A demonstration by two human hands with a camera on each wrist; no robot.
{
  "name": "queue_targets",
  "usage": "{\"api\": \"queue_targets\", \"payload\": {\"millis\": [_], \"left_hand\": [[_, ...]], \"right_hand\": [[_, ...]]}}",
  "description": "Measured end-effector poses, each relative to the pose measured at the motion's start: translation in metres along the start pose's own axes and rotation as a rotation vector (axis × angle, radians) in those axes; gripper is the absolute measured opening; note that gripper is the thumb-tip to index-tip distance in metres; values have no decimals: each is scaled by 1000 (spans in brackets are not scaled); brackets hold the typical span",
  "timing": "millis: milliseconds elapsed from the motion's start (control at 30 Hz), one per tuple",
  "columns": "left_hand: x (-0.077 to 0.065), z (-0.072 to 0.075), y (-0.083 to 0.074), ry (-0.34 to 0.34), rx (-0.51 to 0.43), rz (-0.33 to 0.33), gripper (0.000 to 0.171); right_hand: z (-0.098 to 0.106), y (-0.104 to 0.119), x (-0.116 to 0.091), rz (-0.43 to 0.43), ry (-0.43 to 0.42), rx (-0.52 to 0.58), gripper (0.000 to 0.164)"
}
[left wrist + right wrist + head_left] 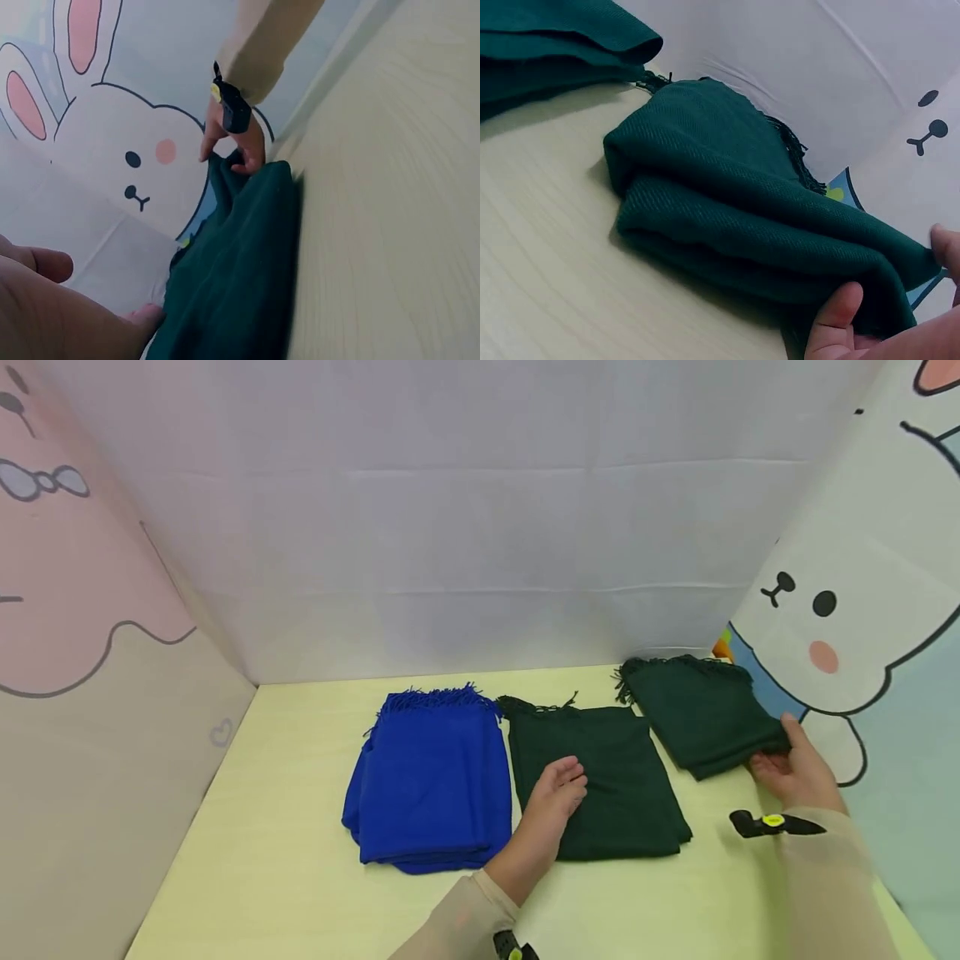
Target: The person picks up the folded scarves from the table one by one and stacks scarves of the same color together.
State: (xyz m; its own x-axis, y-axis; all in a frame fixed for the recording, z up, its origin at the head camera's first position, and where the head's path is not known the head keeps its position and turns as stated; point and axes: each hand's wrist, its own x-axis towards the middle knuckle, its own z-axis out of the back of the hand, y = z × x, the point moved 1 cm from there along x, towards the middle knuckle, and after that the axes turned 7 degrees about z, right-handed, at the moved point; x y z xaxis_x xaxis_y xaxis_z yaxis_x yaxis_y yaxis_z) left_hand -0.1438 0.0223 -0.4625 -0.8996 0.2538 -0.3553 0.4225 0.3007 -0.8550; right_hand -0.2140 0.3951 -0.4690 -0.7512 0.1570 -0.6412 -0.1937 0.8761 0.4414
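Two folded dark green fringed scarves lie on the right part of the table. My right hand point(804, 777) grips the near right corner of the farther one, the right green scarf point(701, 710). In the right wrist view, that hand point(915, 339) has its thumb at the fold, and the corner is lifted a little. My left hand point(546, 814) is over the left side of the middle green scarf point(622, 785), fingers loosely bent, holding nothing. Its fingertips' contact with the cloth cannot be told for sure. A folded blue fringed scarf point(431, 777) lies left of it.
A pale yellow table point(255, 860) carries all the scarves. White cloth point(465, 527) hangs behind it. Printed side panels stand at left and right; the right one shows a rabbit point(862, 610), close beside my right hand.
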Motion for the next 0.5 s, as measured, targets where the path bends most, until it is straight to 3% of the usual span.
{"api": "queue_targets", "payload": {"millis": [167,300,433,500], "left_hand": [[19,-15,4,256,-251,128,44],[38,-30,14,440,-410,274,54],[53,-50,25,541,-471,395,64],[58,-60,31,548,-486,428,68]], "right_hand": [[-13,-7,0,102,-59,-104,37],[-18,-11,0,192,-93,-218,44],[-18,-11,-3,216,-171,-285,42],[-16,-8,-6,203,-185,-239,33]]}}
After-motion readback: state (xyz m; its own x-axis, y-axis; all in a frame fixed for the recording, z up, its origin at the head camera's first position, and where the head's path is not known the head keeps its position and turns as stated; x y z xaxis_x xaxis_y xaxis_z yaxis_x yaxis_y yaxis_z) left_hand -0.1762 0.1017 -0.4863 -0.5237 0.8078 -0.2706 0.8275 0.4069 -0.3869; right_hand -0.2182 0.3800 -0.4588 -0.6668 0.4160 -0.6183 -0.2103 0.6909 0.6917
